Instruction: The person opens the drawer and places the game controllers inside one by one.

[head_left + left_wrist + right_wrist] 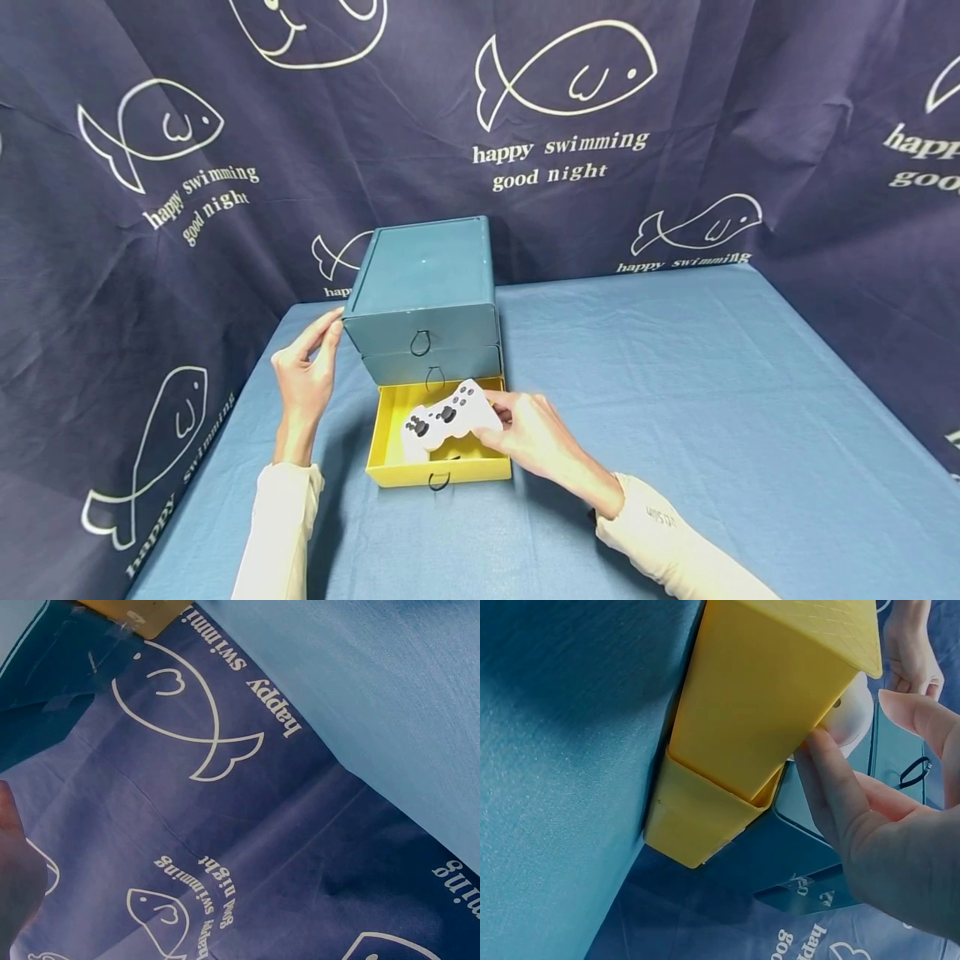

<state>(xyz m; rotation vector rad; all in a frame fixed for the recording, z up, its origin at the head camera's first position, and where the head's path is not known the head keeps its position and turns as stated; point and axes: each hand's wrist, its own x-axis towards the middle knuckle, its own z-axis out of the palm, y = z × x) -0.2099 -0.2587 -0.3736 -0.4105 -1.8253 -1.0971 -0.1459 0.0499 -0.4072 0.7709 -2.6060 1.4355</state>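
A white game controller (447,414) with dark sticks lies tilted over the pulled-out yellow drawer (442,475). My right hand (532,433) grips the controller's right handle between thumb and fingers; in the right wrist view that white handle (849,720) shows beside the drawer's side. My left hand (307,375) touches the front left corner of the teal drawer cabinet (423,271) with its fingertips. Only an edge of the left hand (16,862) shows in the left wrist view, so its fingers are mostly hidden there.
Two teal drawers stand shut above the yellow one, with black loop pulls (421,342). The cabinet stands on a blue cloth-covered table (660,417). A navy curtain (420,125) with white fish prints hangs behind and along the sides.
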